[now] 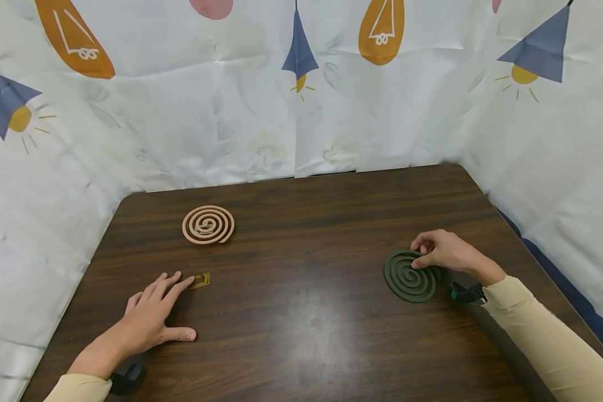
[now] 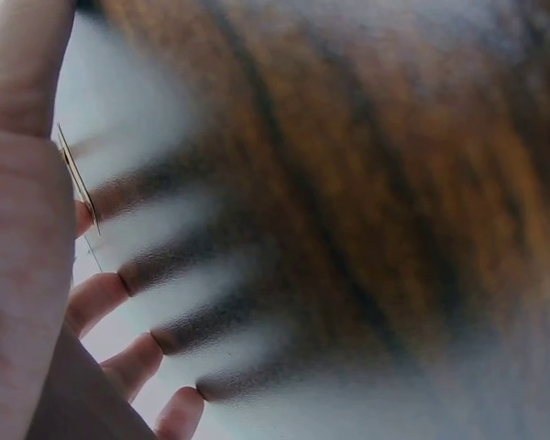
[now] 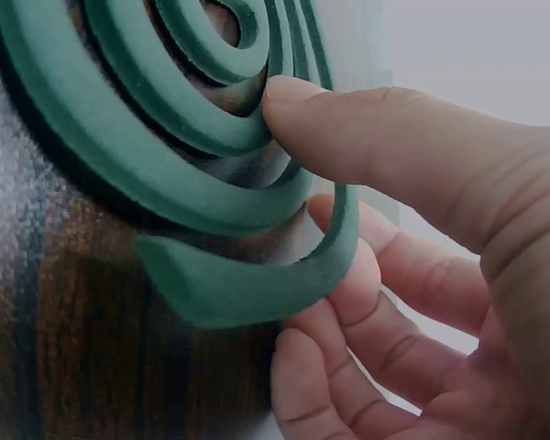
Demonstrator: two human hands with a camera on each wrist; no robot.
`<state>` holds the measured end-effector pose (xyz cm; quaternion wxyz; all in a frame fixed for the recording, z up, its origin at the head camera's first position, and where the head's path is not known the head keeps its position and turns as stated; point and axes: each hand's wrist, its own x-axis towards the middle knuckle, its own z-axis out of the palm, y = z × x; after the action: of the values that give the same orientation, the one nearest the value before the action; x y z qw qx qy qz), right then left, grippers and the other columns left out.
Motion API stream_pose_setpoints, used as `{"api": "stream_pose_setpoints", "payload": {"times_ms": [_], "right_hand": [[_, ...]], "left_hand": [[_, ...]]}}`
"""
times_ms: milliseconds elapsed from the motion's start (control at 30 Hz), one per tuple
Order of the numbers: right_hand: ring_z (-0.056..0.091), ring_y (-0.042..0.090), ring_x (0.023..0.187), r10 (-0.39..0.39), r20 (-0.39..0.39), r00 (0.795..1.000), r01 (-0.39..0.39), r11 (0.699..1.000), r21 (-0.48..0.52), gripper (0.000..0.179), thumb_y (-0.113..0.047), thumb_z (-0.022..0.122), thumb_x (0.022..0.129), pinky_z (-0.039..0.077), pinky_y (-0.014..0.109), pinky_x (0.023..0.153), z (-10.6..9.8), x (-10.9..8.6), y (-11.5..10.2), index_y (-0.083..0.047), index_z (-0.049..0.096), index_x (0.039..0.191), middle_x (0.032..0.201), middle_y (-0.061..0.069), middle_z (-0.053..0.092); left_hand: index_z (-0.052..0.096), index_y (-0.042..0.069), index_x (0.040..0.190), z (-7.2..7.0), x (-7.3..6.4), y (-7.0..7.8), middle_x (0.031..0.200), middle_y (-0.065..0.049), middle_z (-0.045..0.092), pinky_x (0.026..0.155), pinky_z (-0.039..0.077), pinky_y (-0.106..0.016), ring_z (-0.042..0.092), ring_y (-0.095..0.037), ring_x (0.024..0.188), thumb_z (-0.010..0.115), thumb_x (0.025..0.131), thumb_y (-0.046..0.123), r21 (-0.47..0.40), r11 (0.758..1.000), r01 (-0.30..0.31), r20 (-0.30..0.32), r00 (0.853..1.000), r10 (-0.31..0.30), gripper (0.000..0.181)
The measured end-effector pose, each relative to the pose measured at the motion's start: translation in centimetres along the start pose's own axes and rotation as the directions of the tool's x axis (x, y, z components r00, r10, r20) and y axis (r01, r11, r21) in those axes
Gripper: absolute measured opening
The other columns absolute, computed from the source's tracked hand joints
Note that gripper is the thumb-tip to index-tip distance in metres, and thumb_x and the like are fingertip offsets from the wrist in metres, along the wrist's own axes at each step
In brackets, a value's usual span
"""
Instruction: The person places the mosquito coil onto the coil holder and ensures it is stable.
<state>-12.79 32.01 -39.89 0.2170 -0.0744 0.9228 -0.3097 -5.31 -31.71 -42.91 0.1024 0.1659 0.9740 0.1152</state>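
Note:
A dark green mosquito coil (image 1: 411, 279) is at the right of the table, its outer end bent outward in the right wrist view. My right hand (image 1: 447, 252) pinches its far right edge, thumb on top and fingers curled under the rim. At the left, my left hand (image 1: 153, 312) lies spread, its index fingertip touching a small gold metal coil stand (image 1: 201, 280). In the left wrist view that stand (image 2: 78, 179) shows edge-on beside the fingers. Beyond the left hand lies a light brown mosquito coil (image 1: 208, 225), with a metal piece partly visible at its centre.
The dark wood-grain table (image 1: 301, 234) has rounded far corners. White cloth (image 1: 261, 128) printed with lamps and bulbs hangs behind it and along both sides. A dark strap device (image 1: 466, 292) is on the right wrist, and another (image 1: 127, 379) on the left.

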Motion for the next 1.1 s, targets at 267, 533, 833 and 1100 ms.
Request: {"api": "stream_pose_setpoints", "payload": {"times_ms": [267,533,833,1100], "right_hand": [[0.050,0.016,0.081,0.005,0.025,1.000,-0.005,1.000,-0.001,0.039,-0.032,0.085,0.086,0.041,0.032,0.071,-0.06,-0.09,-0.21,-0.006,0.067,0.109,0.090,0.002,0.054],[0.060,0.019,0.098,-0.034,-0.005,0.999,0.034,0.998,-0.046,0.038,-0.034,0.084,0.087,0.053,0.038,0.083,-0.25,-0.46,-0.44,-0.009,0.069,0.110,0.106,0.006,0.068],[0.061,0.029,0.112,-0.036,0.006,0.999,0.036,0.999,-0.033,0.036,-0.033,0.082,0.090,0.054,0.046,0.088,-0.63,-0.55,-0.52,-0.009,0.065,0.111,0.113,0.009,0.070],[0.050,0.018,0.089,-0.036,0.035,0.999,0.035,0.999,0.027,0.034,-0.028,0.079,0.092,0.043,0.034,0.073,-0.59,-0.41,-0.60,-0.006,0.057,0.107,0.093,0.002,0.062]], "left_hand": [[0.034,0.018,0.160,0.03,-0.07,0.01,0.162,-0.026,0.033,0.096,0.031,-0.075,0.028,-0.054,0.146,0.077,0.073,0.073,0.017,1.000,-0.006,0.000,1.000,0.006,0.112],[0.034,0.018,0.160,-0.10,-0.08,0.22,0.161,-0.026,0.035,0.094,0.035,-0.076,0.031,-0.054,0.145,0.079,0.073,0.070,0.056,0.998,-0.011,0.000,1.000,0.011,0.111],[0.034,0.018,0.160,0.20,-0.09,-0.04,0.161,-0.026,0.035,0.094,0.033,-0.076,0.031,-0.054,0.145,0.079,0.073,0.071,0.031,0.999,-0.021,-0.023,0.999,0.021,0.110],[0.032,0.019,0.161,0.16,-0.06,-0.06,0.162,-0.026,0.033,0.095,0.032,-0.076,0.029,-0.054,0.146,0.075,0.074,0.075,0.032,0.999,-0.006,0.005,1.000,0.006,0.112]]}}
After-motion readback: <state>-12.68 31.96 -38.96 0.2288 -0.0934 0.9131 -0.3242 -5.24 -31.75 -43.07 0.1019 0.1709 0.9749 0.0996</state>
